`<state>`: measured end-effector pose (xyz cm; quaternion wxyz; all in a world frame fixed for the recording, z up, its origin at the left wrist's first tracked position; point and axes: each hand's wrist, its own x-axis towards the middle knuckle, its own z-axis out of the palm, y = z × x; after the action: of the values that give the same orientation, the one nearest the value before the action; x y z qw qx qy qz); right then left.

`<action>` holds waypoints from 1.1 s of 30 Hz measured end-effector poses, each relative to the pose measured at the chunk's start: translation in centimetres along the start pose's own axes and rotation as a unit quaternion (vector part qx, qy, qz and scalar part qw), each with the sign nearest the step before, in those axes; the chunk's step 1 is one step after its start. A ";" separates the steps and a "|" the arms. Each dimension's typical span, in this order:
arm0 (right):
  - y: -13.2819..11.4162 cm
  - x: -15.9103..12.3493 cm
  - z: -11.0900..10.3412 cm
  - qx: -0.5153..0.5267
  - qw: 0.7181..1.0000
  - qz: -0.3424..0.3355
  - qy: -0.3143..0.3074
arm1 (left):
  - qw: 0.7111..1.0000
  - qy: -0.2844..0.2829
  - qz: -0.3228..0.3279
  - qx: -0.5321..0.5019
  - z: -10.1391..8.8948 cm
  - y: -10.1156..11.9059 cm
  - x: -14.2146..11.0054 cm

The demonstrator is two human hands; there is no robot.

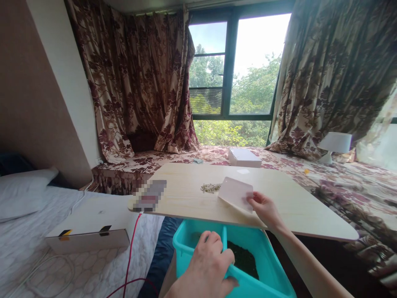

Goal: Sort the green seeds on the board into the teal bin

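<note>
My right hand [263, 205] pinches the right edge of a thin, whitish, translucent flat sheet [234, 193], tilted over the light wooden tabletop [288, 194]. At the sheet's left edge lies a small scatter of greenish-brown bits [209, 188], like seeds or dried leaves. Below the table's near edge stands a turquoise divided bin [273, 260]. Curled over its middle divider is my left hand [211, 258], which seems to grip it. Dark, loose material [243, 258] lies in the right compartment. My hand hides much of the left compartment.
A pixelated flat item [151, 195] lies at the table's left end, with a red cable [132, 252] running down from there. On the bed at left rests a white box [93, 221]. Behind the table are another white box [245, 158] and a lamp [335, 145].
</note>
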<state>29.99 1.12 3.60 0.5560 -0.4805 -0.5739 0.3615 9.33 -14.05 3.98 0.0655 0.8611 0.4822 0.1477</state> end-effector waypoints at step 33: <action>2.9 5.4 -1.3 -0.027 0.996 -0.075 0.040 | 0.992 0.116 -0.030 -0.027 1.0 -4.4 -3.9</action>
<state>32.14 6.97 2.56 0.5912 -0.4648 -0.5952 0.2833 4.17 -14.98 1.15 0.0373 0.8211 0.5081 0.2575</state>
